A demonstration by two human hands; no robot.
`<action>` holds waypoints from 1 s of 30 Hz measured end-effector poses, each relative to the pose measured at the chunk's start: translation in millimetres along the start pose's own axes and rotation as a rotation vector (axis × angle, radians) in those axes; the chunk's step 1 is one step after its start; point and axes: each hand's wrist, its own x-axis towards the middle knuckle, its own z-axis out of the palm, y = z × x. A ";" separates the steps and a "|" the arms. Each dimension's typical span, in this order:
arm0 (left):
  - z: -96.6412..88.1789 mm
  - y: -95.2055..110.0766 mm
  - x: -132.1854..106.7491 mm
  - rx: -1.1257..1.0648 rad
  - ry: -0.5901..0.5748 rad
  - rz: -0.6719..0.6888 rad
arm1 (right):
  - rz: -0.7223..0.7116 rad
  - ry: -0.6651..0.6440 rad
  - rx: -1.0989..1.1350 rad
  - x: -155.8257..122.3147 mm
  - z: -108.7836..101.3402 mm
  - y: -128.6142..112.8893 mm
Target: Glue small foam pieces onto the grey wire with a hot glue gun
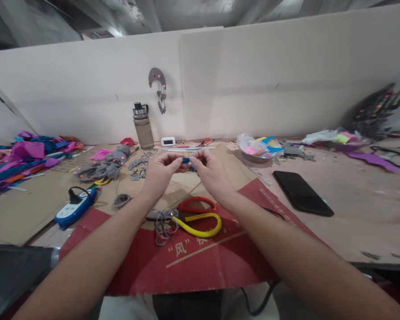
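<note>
Fingers of the left hand (160, 174) and right hand (210, 172) come together at a small blue piece (186, 160), each thumb closed against its forefinger with the piece pinched in between. The step in hand looks like fine two-handed shaping or fitting of that piece; the next move probably calls for a light, even pinch and a clear sight of its edge.

Just below the hands, a thin strand (186, 194) crosses the cardboard. Nearer the body lie scissors (172, 214) with one red and one yellow handle, grey cord (166, 230) tangled over the blades, on a red printed sheet (206, 278). Left of the left hand sit a grey coil (122, 201) and a blue power strip (76, 208); right of the right hand, a black phone (302, 193). Beyond the hands stand a bottle (142, 130) and a small digital clock (168, 142).

Fingertips cover most of the blue piece, so its shape and material cannot be told, nor whether the strand joins it. Small items behind the fingers are half hidden, and the dark hanging (373, 111) far right is blurred.
</note>
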 end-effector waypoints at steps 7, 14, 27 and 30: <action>-0.9 1.3 0.2 -0.082 -0.063 -0.075 | -0.027 0.010 -0.041 1.9 -2.5 1.9; 0.5 1.5 0.2 0.017 -0.036 -0.080 | -0.070 0.017 -0.094 1.0 -3.0 2.6; 0.7 4.2 -1.5 0.023 0.026 -0.033 | -0.183 0.013 -0.258 -5.6 -1.7 -1.3; 1.3 5.2 -3.0 0.019 0.025 -0.022 | -0.175 0.016 -0.261 -6.0 -2.0 -2.8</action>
